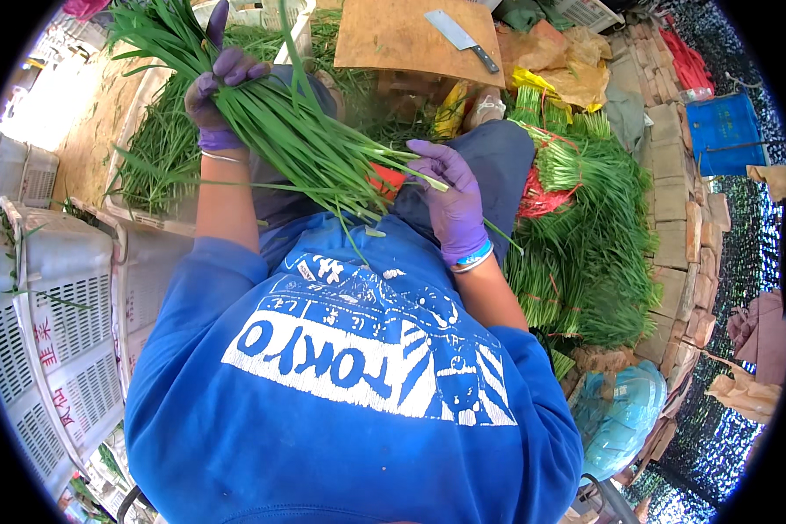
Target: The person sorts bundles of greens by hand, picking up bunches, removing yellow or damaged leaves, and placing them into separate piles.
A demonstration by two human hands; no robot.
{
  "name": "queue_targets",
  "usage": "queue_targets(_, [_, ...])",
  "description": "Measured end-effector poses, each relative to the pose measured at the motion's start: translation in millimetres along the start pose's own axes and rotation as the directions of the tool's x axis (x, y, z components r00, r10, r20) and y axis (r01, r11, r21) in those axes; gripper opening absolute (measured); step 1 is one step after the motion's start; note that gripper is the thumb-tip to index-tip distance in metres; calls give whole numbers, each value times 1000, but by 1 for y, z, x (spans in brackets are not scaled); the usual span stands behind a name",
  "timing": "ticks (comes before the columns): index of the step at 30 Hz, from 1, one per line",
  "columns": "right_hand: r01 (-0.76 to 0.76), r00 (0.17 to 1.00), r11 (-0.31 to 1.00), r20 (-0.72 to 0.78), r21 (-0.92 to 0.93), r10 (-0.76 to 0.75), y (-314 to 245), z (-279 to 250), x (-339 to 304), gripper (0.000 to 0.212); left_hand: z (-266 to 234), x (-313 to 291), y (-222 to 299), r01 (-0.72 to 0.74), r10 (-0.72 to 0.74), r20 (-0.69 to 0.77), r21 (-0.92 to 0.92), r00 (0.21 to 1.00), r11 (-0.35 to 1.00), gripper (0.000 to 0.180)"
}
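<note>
Purple-gloved left hand (221, 87): gripping green bundle (279, 131).
Purple-gloved right hand (454, 201): pinching stems (437, 184).
Green bundle: spans both hands diagonally, leaf tips beyond left fingers, stem ends toward right.
Lettering (301, 354): white on blue shirt (323, 458) below fingers, red on crates (70, 253) leftward.

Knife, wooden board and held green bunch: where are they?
Knife (454, 33), head view: on the blade.
Wooden board (410, 47), head view: on its bare top.
Green bunch (279, 127), head view: on the leaves, midway along.
</note>
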State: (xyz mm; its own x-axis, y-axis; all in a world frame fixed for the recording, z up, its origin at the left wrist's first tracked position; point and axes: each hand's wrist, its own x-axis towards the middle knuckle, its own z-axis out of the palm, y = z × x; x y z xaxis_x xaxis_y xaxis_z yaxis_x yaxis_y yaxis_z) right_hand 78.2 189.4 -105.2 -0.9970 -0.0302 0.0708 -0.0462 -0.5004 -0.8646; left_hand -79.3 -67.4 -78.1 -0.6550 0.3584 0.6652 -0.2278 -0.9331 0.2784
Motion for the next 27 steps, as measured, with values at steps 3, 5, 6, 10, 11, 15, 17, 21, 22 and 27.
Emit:
queue_targets(3, [-51, 997, 966, -75, -254, 33, -1, -4, -6, 32, 3, -1, -1, -12, 13, -55, 11, 998, 1000, 80])
queue_targets(5, [-4, 996, 888, -84, -461, -39, -1, -13, -9, 30, 5, -1, -4, -21, 20, -63, -10, 998, 1000, 80])
queue_targets(6, [17, 994, 831, -82, -556, -76, -1, -17, -11, 29, 6, 0, -5, -26, 25, -60, -29, 998, 999, 80])
queue_targets(10, [187, 802, 552, -198, -813, -563, -4, -20, -8, 25, 1, 2, -4, -6, 7, -109, 8, 994, 1000, 81])
queue_targets(11, [271, 788, 408, -42, -872, -614, -8, -18, -8, 25, -2, 2, -2, 3, 4, -117, 52, 993, 999, 81])
queue_targets(15, [414, 840, 67, 353, -908, -412, -13, 10, -3, 15, 2, 2, -5, 8, 12, -165, 121, 986, 993, 81])
queue_targets(17, [326, 916, -49, 329, -944, -230, 0, 18, 2, 11, 7, 4, -11, 2, 10, -145, 79, 989, 997, 81])
queue_targets(21, [304, 936, 2, 298, -953, -188, 9, 16, 6, 10, 8, 2, -8, 9, -4, -123, 40, 992, 999, 76])
queue_targets(22, [310, 934, 9, 303, -951, -192, 7, 22, 6, 10, 6, -1, -4, -1, 6, -155, 30, 988, 1000, 75])
queue_targets(27, [290, 912, -84, 302, -953, -277, 4, 30, 11, 18, 13, 5, -12, -16, 21, -119, 44, 993, 999, 71])
